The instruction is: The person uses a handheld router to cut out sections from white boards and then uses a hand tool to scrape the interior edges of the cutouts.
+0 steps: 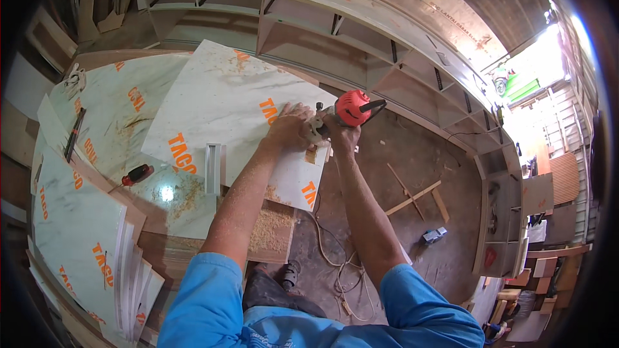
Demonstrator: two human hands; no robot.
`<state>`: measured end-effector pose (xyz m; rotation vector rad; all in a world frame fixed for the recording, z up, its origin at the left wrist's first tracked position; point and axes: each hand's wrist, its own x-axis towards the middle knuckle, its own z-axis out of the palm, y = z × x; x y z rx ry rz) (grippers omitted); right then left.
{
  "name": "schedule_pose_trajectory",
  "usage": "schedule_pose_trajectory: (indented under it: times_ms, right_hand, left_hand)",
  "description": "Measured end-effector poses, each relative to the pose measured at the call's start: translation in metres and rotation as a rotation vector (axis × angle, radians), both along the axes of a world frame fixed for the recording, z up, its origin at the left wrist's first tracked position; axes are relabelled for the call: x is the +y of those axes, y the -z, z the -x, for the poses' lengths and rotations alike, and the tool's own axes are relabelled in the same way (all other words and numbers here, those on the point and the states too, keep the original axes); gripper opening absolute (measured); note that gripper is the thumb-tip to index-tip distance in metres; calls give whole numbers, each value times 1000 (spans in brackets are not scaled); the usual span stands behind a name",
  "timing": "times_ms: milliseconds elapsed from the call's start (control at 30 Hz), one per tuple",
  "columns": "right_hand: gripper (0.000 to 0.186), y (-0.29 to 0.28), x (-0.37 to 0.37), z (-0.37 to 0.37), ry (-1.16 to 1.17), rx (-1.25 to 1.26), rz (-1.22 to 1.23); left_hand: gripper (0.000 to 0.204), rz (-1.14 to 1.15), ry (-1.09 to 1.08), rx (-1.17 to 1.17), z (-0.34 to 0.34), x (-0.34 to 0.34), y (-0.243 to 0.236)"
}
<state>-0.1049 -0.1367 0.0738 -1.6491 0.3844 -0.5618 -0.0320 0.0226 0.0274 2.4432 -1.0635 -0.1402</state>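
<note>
My right hand is closed around a red power tool that looks like a trim router, at the right edge of a white marble-patterned panel. Close beside it, my left hand rests over the panel, its fingers curled against the metal base of the tool; part of them is hidden. A small cutout shows in the panel just below the base. Nearer my left forearm lies a silver rectangular metal frame. Sawdust covers the wood under the panel's near edge.
To the left, a red-and-black screwdriver and a dark slim tool lie on stacked panels. A long curved shelf unit bounds the far side and right. Cords, wood strips and a grey-blue object lie on the floor.
</note>
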Motion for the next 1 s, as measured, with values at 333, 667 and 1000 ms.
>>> schedule_pose_trajectory:
  times_ms: [333, 667, 1000]
  right_hand:
    - [35, -107, -55, 66, 196, -80, 31]
    - [36, -68, -181, 230, 305, 165, 57]
    - [32, 8, -273, 221, 216, 487, -479]
  left_hand:
    - [87, 216, -251, -56, 50, 60, 13]
    - [72, -25, -1176, -77, 171, 165, -23]
    - [43, -82, -1418, -103, 158, 118, -17]
